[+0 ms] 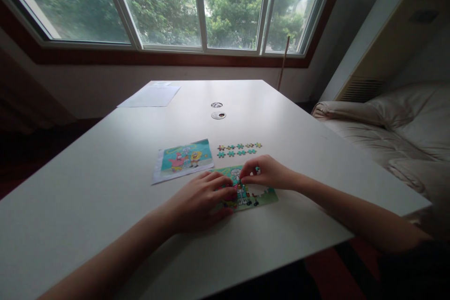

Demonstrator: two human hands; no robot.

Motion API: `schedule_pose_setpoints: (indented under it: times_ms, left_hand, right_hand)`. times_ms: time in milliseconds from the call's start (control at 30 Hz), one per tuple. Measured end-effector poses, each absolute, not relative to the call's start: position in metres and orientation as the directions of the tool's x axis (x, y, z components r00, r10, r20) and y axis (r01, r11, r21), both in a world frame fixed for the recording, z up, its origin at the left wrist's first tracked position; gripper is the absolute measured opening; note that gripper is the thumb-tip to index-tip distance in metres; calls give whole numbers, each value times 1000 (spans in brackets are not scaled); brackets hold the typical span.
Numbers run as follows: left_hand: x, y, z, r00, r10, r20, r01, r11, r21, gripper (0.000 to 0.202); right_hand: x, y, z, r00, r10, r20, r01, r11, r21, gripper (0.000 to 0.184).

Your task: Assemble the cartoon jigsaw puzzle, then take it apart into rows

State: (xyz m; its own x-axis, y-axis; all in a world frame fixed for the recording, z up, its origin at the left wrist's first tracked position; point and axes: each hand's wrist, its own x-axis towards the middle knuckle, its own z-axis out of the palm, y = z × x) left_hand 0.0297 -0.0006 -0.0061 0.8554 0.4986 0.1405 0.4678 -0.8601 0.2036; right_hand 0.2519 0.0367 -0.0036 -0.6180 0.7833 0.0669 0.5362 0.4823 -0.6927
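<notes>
A partly assembled jigsaw puzzle (270,197) with a cartoon picture lies on the table in front of me. A white gap shows in its right part. My left hand (207,197) lies with fingers spread over the puzzle's left side, pressing on it. Thumb and forefinger of my right hand (269,173) are pinched at the puzzle's upper middle, on what looks like a puzzle piece, mostly hidden by the fingertips. Loose puzzle pieces (241,153) sit in two rows just beyond the puzzle. To the left is a reference picture (186,157) showing the same cartoon figures.
The white table (105,187) stretches toward a window. White sheets (149,96) lie at its far left, and two round discs (218,115) near the far middle. A padded sofa (355,126) stands to the right, and a thin stick (283,63) leans by the wall.
</notes>
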Motion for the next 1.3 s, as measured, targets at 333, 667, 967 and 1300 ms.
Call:
schedule_pose_setpoints:
  times_ms: [333,667,967,1300]
  left_hand:
    - [30,-1,-6,855,496,149,464,-862,205,30]
    - [30,0,-3,858,479,188,449,-875,183,27]
    - [33,-2,-4,854,488,182,472,-873,125,30]
    - [35,-2,-9,845,504,180,499,-863,75,35]
  right_hand:
    - [251,36,-10,-657,735,169,571,631,-526,7]
    - [269,48,-1,-641,749,168,576,614,-539,11]
    - [307,85,-7,-470,854,221,738,518,-432,17]
    - [314,97,-26,-445,860,251,780,510,-363,28]
